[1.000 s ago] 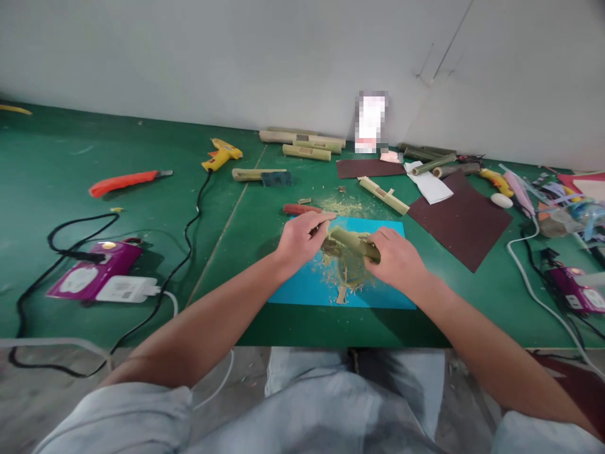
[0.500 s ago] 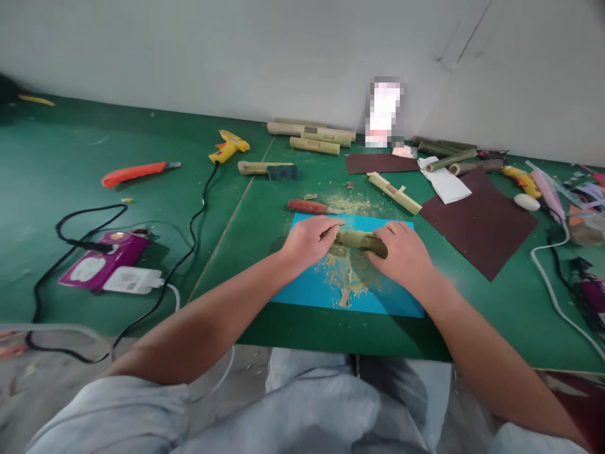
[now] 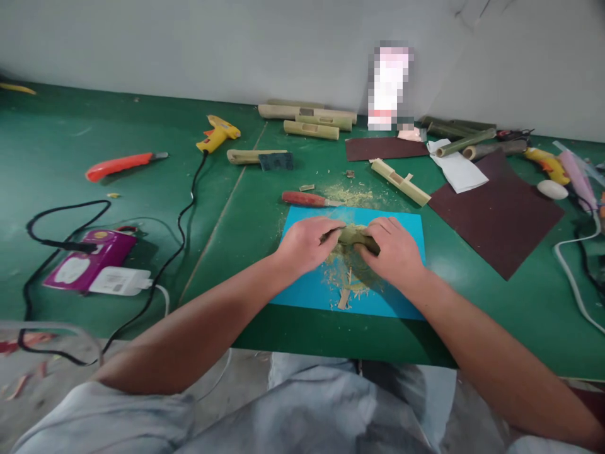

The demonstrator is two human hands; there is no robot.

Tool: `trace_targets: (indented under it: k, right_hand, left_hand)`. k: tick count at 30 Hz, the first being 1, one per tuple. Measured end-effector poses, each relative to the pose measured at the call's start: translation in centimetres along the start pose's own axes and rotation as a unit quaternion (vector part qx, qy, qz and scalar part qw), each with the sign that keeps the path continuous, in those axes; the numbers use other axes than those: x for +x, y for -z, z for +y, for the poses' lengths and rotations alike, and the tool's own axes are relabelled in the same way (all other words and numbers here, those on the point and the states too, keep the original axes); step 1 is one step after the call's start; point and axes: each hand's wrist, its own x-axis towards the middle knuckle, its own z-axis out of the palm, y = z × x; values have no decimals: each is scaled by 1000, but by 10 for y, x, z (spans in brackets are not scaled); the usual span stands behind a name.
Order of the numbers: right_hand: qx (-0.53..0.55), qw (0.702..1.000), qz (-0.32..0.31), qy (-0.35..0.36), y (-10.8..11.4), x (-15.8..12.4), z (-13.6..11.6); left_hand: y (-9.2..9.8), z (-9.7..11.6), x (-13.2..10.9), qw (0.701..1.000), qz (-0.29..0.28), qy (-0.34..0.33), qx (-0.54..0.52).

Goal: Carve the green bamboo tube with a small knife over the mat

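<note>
A short green bamboo piece (image 3: 352, 235) lies crosswise between my two hands, just above a blue sheet (image 3: 307, 287) strewn with pale shavings (image 3: 347, 277). My left hand (image 3: 307, 243) is closed around its left end. My right hand (image 3: 394, 252) is wrapped over its right end. Whether either hand also holds a tool is hidden by the fingers. A red-handled carving knife (image 3: 307, 199) rests on the green table (image 3: 61, 132) just beyond the sheet.
Several cut bamboo tubes (image 3: 309, 123) lie at the back. A yellow glue gun (image 3: 216, 133), orange utility knife (image 3: 120, 165) and purple power strip (image 3: 82, 268) with black cables sit at left. Brown sandpaper sheets (image 3: 501, 214), white paper (image 3: 458, 170) and more tools lie at right.
My hands have closed in on each other along the bamboo piece, so less of it shows. The camera has tilted, shifting the whole table scene.
</note>
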Motion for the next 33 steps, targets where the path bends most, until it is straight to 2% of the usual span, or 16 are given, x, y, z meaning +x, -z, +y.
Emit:
trace_targets:
  k: [5, 13, 17, 21, 29, 33]
  right_hand:
    - [8, 1000, 7, -5, -3, -3, -1]
    - [21, 1000, 22, -9, -3, -6, -6]
    - [9, 1000, 13, -22, 3, -7, -6]
    - [-9, 999, -23, -37, 9, -9, -1]
    - [-29, 998, -18, -51, 22, -18, 5]
    - [-66, 994, -49, -78, 29, -22, 3]
  left_hand:
    - [2, 2, 0, 1000, 4, 12, -22]
    - [6, 6, 0, 996, 53, 33, -65]
    - [6, 8, -2, 998, 45, 5, -48]
    - [6, 10, -4, 998, 42, -16, -43]
    - [3, 9, -4, 999, 34, -11, -38]
    - [2, 10, -4, 999, 31, -6, -36]
